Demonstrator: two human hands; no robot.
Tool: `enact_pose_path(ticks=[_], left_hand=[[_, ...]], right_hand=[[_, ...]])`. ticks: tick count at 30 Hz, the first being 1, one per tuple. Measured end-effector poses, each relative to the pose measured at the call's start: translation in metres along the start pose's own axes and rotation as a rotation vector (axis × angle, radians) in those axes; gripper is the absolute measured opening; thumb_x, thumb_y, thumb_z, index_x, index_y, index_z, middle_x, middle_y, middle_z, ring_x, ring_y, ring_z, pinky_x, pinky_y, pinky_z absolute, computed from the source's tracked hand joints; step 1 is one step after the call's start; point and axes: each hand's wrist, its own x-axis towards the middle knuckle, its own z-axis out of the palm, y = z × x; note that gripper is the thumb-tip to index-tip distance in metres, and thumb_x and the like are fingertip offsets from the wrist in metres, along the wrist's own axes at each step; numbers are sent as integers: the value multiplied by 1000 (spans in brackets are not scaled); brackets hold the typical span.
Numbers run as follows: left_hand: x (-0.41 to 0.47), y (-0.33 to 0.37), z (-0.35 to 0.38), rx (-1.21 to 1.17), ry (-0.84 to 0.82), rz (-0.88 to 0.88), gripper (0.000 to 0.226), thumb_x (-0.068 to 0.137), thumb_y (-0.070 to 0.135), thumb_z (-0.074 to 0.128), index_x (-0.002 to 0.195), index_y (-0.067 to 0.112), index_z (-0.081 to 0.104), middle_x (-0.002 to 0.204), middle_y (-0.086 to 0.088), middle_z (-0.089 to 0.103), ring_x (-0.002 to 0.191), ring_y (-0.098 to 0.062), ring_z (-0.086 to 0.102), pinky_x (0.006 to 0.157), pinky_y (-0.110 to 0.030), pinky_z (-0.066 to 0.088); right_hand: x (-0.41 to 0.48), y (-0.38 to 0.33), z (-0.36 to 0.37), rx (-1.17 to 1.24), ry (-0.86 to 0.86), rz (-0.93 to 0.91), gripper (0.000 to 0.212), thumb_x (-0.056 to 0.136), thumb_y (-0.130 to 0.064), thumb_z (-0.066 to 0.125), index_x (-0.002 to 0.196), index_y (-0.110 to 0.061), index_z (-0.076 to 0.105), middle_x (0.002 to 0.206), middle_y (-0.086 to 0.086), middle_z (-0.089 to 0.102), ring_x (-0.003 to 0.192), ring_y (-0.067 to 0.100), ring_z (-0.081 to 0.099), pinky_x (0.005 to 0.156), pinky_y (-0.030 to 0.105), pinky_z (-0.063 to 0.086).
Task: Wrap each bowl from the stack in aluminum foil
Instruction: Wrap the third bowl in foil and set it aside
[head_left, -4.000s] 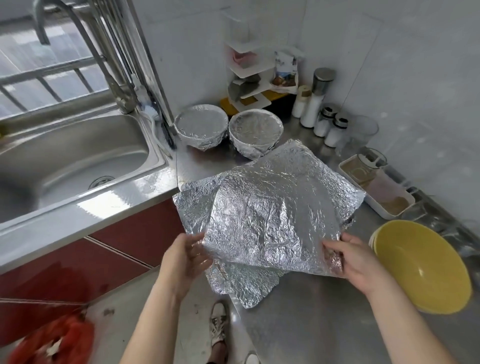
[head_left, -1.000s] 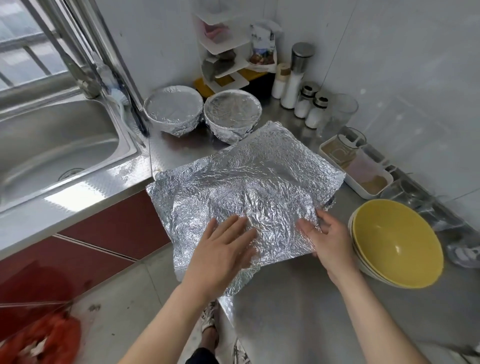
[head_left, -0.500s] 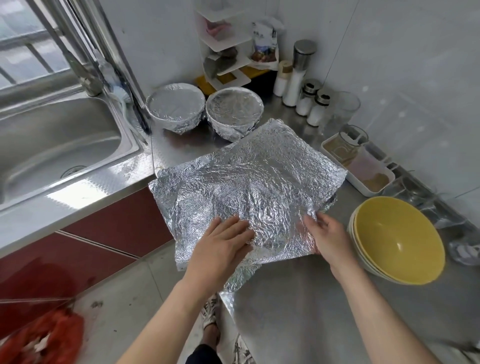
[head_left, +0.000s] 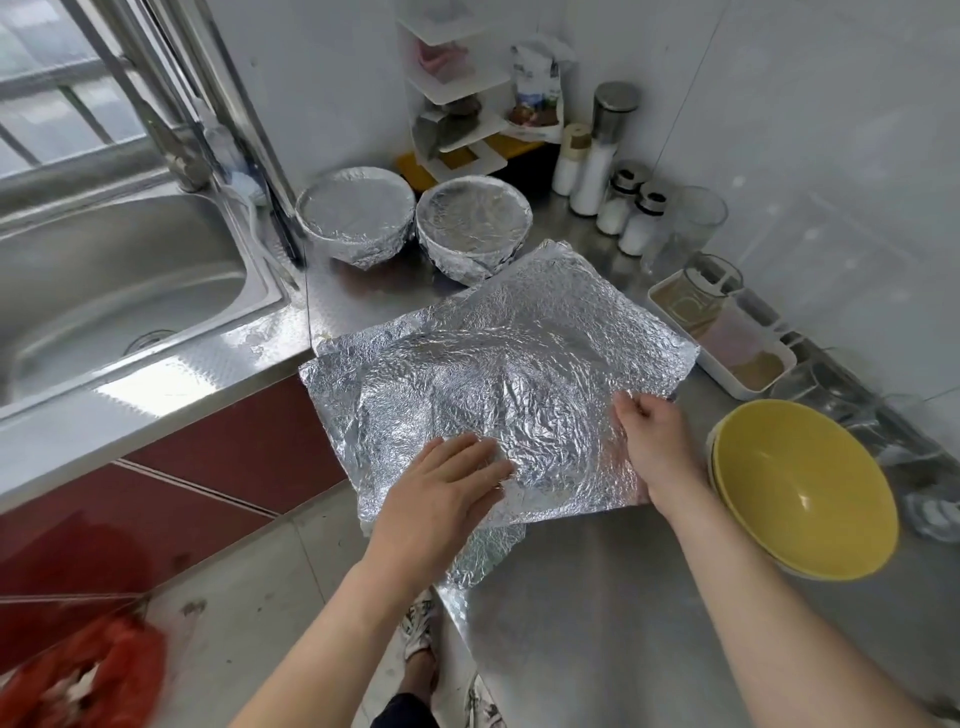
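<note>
Filling the far left, a steel sink sits sunk into the table, with its faucet rising at the back and a dark red cabinet front below the rim. Just right of the sink, near the back wall, two foil-wrapped bowls stand side by side, close together, each covered across the top. Behind them in the corner stands a white tiered shelf, and to its right a row of shakers lines the wall.

In the middle of the table lie the crumpled foil sheets, stacked loosely, their left and near edges hanging past the table's corner. The left hand lies flat on the near part of the top sheet, fingers straight and together, pressing down. The right hand is at the sheet's right edge, fingers curled and gripping the foil there. The two hands are apart, with wrinkled foil bulging slightly between them; what lies under it cannot be told.

Just beside the right wrist sit the yellow bowls, nested in a short stack, unwrapped, mouths up. Beyond them, toward the wall, a white tray holds brownish contents.
</note>
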Motion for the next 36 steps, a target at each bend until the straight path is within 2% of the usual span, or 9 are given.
enact_pose_path(ticks=[9,12,14,16,18,22,25,33,36], left_hand=[[-3,2,4,65,29,-12,31,96,40,51,116,25,70,114,-3,59,107,-26,53,74,-36,54],[-2,3,2,68,48,13,31,94,37,54,114,22,72,102,-1,59,95,-24,54,68,-37,53],[-1,2,-1,62,67,36,30,93,35,56,112,18,72,99,-1,61,89,-23,54,68,-37,52],[0,0,-3,53,88,60,27,92,33,59,108,17,74,97,-1,63,87,-23,56,69,-35,51],[0,-1,-5,50,105,75,24,91,33,61,103,17,76,94,0,64,86,-22,57,69,-34,50],[2,-2,-4,58,116,89,26,91,34,57,98,18,77,87,3,64,83,-18,55,66,-30,49],[3,-1,-4,68,106,122,26,92,32,56,97,18,77,86,4,65,82,-17,55,65,-28,48],[6,-4,-3,94,99,220,17,90,18,60,96,13,75,89,3,66,86,-16,52,74,-26,46],[7,-7,-1,103,96,240,12,89,12,64,95,11,75,89,1,66,84,-19,55,74,-30,48]], right_hand=[[-1,26,16,-390,172,-111,43,101,-45,41,66,-21,48,61,0,57,59,23,55,49,30,33],[-1,26,18,-433,207,-92,33,100,-46,41,97,-19,59,90,5,67,77,28,63,57,31,37],[-3,17,11,-499,300,-238,36,97,-40,52,121,-13,55,113,12,59,89,30,60,66,31,40],[-11,3,4,-557,350,-599,31,92,-27,64,117,-9,61,110,14,56,92,28,56,73,34,44],[-24,-7,6,-569,148,-896,17,88,-20,68,100,-9,69,97,8,59,86,23,54,75,36,47],[-53,6,29,-741,-284,-1176,17,88,-26,60,84,-13,70,83,1,60,74,21,55,62,37,49],[-55,15,33,-762,-279,-1202,8,82,-13,74,87,-13,69,85,1,61,74,22,55,60,34,48],[-49,9,36,-834,-229,-1259,12,78,-8,75,83,-14,66,84,0,60,75,20,53,62,30,39],[-48,8,40,-866,-199,-1288,7,84,-8,65,82,-14,64,82,1,58,73,22,53,61,31,38]])
